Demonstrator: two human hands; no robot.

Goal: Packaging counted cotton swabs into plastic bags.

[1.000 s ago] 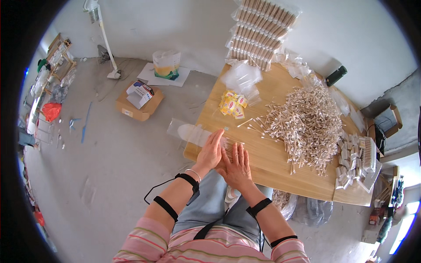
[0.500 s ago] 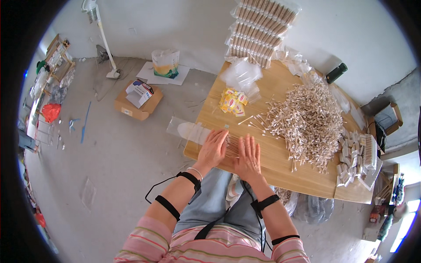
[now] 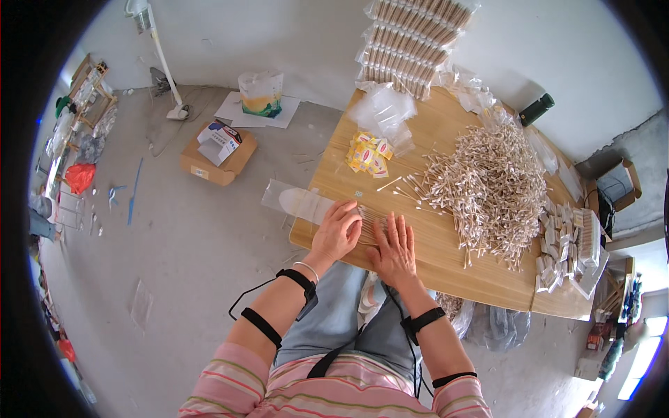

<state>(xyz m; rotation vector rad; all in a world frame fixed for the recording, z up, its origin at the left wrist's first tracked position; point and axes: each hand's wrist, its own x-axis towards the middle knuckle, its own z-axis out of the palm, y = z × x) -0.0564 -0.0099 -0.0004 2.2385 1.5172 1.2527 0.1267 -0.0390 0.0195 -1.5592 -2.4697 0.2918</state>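
At the near left edge of the wooden table, a flat row of cotton swabs (image 3: 369,224) lies between my hands. My left hand (image 3: 337,231) has its fingers bent and closed over the row's left end. A clear plastic bag (image 3: 298,202) with a white patch runs out from beneath that hand and overhangs the table edge; whether the swabs' ends are inside it is hidden. My right hand (image 3: 394,249) lies flat against the row's right side, its fingers stretched out. A large heap of loose cotton swabs (image 3: 488,191) spreads to the right.
Yellow packets (image 3: 369,153) and clear plastic bags (image 3: 383,111) lie farther back on the table (image 3: 432,261). Bagged swabs (image 3: 411,52) are stacked at the wall, and small packs (image 3: 564,240) sit at the right. A dark green bottle (image 3: 536,110) and a cardboard box (image 3: 217,155) on the floor also show.
My left hand's fingers have drawn in and bent more over the swabs. My right hand's fingers have spread slightly. The whole view has shifted a little.
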